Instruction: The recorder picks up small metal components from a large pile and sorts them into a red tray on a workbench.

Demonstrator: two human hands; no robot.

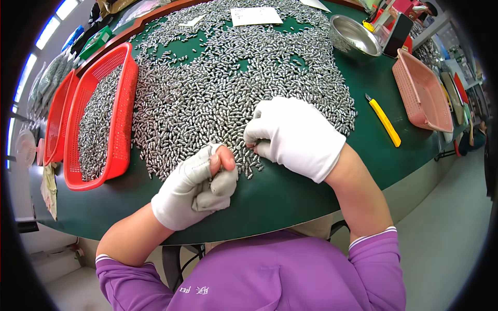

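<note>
A wide layer of small silver, bullet-shaped metal pieces (192, 109) covers the middle of the green table (290, 197). My left hand (199, 186), in a white glove with bare thumb and index fingertips, is curled closed at the near edge of the layer. Its palm faces up, and whatever it may hold is hidden by the fingers. Just to the right, my right hand (293, 136), also in a white glove, reaches down to the pieces with thumb and fingers pinched together. What lies between those fingertips cannot be made out.
At the left stands a red basket (129, 98) holding many of the same pieces, beside another red basket (57, 114). To the right lie a yellow utility knife (385, 123), a pink basket (423, 98) and a metal bowl (358, 35). White paper (256, 16) rests on the far pieces.
</note>
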